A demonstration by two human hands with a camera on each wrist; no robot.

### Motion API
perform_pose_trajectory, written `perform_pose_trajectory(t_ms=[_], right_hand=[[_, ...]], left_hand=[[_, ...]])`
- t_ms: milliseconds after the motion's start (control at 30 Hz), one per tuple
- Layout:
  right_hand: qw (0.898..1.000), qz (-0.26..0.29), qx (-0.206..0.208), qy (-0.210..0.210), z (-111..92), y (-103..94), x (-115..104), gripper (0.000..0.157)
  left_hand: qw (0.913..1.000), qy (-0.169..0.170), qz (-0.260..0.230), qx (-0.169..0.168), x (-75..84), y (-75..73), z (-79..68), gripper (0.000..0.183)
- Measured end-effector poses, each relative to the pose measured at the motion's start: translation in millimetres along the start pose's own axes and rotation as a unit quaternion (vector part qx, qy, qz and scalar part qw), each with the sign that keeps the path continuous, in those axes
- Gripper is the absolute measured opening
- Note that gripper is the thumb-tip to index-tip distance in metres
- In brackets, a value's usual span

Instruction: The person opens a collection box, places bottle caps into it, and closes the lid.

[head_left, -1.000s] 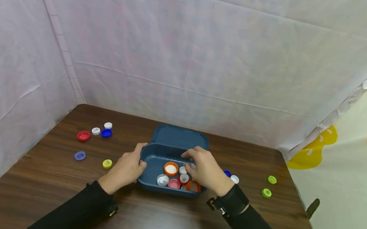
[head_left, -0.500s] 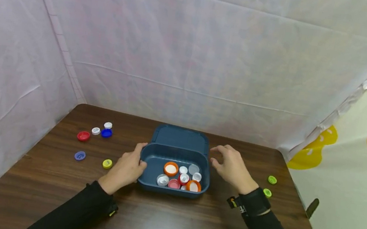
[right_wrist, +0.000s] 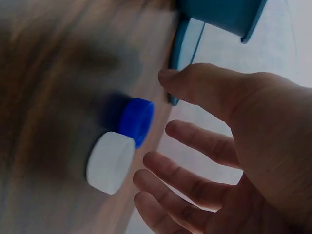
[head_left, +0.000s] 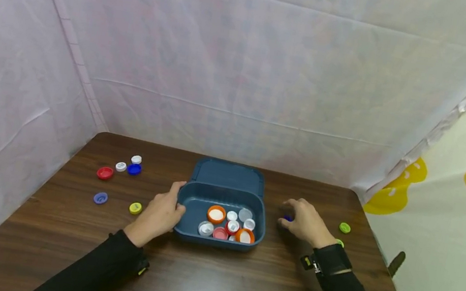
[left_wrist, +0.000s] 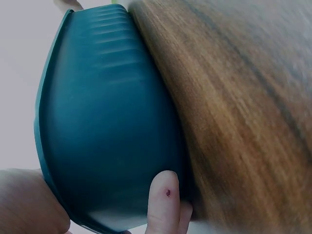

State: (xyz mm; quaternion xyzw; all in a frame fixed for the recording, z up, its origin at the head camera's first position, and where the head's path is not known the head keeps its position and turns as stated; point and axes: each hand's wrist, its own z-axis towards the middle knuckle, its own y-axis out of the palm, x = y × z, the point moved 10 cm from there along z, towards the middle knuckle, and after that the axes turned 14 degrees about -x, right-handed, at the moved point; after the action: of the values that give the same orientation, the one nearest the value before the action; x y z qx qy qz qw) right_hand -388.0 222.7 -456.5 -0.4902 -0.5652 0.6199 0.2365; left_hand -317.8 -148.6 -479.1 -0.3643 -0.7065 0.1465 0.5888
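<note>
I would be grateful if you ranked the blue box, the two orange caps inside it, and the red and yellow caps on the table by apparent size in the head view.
Blue box
Left orange cap and right orange cap: too alike to rank
Red cap
Yellow cap

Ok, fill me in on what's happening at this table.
A person's left hand grips one end of a blue box with plastic caps inside. The right hand reaches, fingers apart, toward a blue cap and a white cap, holding neither. More caps lie on the table on both sides.
</note>
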Motion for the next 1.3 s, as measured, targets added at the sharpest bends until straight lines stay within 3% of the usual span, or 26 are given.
perform_pose_trajectory(t_ms=[133,400,733,1067,1300], right_hand=[[1.0,0.008,-0.011,-0.01,1.4,6.3,3.5,0.047],[1.0,-0.005,0.015,-0.018,3.3,4.1,4.2,0.029],[1.0,-0.018,0.017,-0.003,5.0,2.1,4.5,0.015],[0.999,-0.028,0.038,-0.015,8.9,-5.5,-2.6,0.016],[0.996,-0.036,0.074,-0.037,7.0,-24.4,-29.9,0.017]], left_hand=[[1.0,-0.001,0.001,0.0,-0.7,0.8,-0.1,0.074],[1.0,-0.003,0.002,0.0,-0.1,0.6,-0.3,0.073],[1.0,0.0,0.001,0.002,-0.1,0.4,0.2,0.073],[1.0,0.001,0.005,0.004,-0.4,0.1,1.0,0.073],[0.9999,-0.001,0.007,0.01,-1.3,-0.2,0.9,0.073]])
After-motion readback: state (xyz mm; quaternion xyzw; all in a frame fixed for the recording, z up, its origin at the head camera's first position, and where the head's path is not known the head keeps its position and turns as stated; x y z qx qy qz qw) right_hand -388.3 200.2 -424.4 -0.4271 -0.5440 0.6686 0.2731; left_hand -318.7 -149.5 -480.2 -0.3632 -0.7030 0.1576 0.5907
